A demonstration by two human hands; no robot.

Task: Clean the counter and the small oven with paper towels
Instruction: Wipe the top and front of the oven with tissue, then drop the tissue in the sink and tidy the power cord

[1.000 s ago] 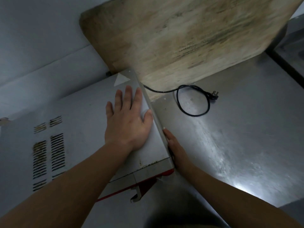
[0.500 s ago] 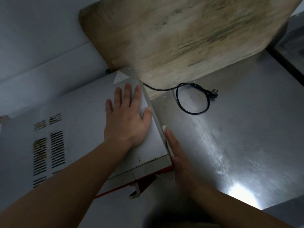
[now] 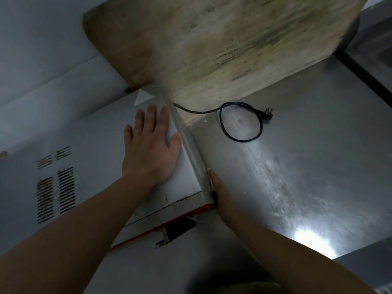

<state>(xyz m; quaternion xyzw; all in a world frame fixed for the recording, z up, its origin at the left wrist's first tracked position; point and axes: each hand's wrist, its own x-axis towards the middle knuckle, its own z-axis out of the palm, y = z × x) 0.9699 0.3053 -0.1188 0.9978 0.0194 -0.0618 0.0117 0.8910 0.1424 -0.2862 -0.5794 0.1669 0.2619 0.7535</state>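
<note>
A pale wall (image 3: 42, 49) fills ten o'clock. A worn wooden board (image 3: 212, 43) leans at twelve o'clock; light glares at five o'clock.

Dim, bluish view; glare on the counter (image 3: 314, 242); soft blur.

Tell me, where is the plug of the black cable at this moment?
The plug lies unplugged on the steel counter, right of the small oven, just below the wooden board.
</note>
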